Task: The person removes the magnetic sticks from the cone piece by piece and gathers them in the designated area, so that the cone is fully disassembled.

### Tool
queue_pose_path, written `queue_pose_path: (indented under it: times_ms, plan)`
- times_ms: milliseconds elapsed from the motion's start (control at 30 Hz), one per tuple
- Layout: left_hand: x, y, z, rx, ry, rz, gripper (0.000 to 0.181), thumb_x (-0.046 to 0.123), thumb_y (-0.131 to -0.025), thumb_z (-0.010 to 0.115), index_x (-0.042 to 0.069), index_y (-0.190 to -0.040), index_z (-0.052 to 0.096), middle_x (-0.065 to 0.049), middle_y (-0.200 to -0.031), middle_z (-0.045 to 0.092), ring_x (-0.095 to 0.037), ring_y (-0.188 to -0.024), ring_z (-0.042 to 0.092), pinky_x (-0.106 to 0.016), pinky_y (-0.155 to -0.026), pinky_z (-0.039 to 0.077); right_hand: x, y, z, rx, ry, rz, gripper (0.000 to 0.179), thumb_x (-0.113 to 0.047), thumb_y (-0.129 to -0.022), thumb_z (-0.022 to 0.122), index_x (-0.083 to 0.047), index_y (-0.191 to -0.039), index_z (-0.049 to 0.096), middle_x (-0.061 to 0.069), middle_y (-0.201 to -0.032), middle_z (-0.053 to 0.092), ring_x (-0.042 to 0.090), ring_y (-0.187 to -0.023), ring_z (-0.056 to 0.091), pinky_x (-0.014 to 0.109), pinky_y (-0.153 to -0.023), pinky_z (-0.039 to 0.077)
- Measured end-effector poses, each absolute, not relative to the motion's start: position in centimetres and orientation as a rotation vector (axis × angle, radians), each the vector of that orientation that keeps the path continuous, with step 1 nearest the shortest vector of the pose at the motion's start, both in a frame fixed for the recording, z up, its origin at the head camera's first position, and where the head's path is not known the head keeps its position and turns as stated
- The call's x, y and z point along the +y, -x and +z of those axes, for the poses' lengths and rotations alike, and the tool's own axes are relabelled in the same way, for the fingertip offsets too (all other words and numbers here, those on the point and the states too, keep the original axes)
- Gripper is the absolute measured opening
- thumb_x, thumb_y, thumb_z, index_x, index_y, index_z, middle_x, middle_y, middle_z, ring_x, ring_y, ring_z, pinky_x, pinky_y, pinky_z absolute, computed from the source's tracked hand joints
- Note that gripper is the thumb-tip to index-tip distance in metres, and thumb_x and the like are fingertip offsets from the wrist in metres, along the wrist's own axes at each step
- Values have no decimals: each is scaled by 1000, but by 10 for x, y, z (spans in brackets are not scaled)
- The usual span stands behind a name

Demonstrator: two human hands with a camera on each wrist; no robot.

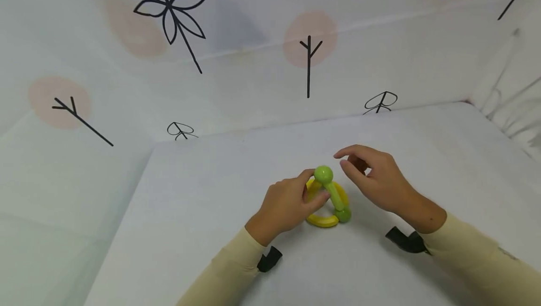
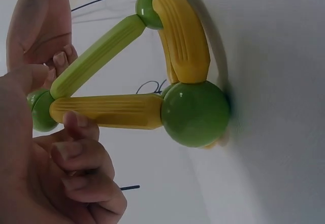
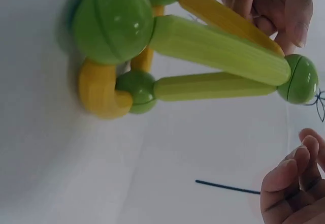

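Note:
On the white tabletop stands a pyramid of magnetic-style toy sticks and balls. Its base is a ring of curved yellow rods (image 1: 323, 222) with green balls (image 2: 197, 114) between them. Light green sticks (image 3: 218, 49) and a straight yellow stick (image 2: 114, 111) slope up to one green top ball (image 1: 323, 175). My left hand (image 1: 285, 205) grips the pyramid near its top from the left, fingertips on the yellow stick and thumb beside the top ball. To the right of the pyramid, my right hand (image 1: 382, 181) is raised with nothing in it, thumb and index finger bent and apart.
The white tabletop (image 1: 203, 202) runs back to a pale wall (image 1: 253, 85) printed with black plant drawings and pink circles. Dark straps (image 1: 406, 241) hang at both wrists, below beige sleeves (image 1: 477, 259).

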State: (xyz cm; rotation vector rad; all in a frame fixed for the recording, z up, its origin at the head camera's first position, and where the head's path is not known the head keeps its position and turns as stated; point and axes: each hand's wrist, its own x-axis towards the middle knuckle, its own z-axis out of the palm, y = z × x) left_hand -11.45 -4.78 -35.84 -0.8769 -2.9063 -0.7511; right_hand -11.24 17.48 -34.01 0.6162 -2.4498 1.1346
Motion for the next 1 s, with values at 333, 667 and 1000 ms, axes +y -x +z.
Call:
queue_pose_path:
  times_ms: [333,667,1000]
  plan:
    - [-45,118,-365,-2882,895,-841,48,50,-98,58,17,-133,56,9,-63,49,-2,-51,40,-18,-47,33,162,116,-343,-2505,-772,1304,20,-9,-99,59,-16,-116,67,-9,-70,51,5,-57,47,23,-53,41]
    - [-52,122,-376,-2810,981,-1021,37,39,-99,61,18,-130,59,9,-59,44,1,-46,33,-15,-45,26,160,112,-355,-2565,-876,1393,31,-10,-98,62,-18,-128,63,-10,-74,54,3,-62,52,22,-55,44]
    - [-53,129,-375,-2756,999,-1125,29,38,-97,65,18,-118,66,9,-58,45,2,-49,35,-15,-48,28,158,114,-355,-2570,-887,1425,34,-10,-95,68,-16,-128,61,-7,-76,53,4,-64,52,22,-55,45]
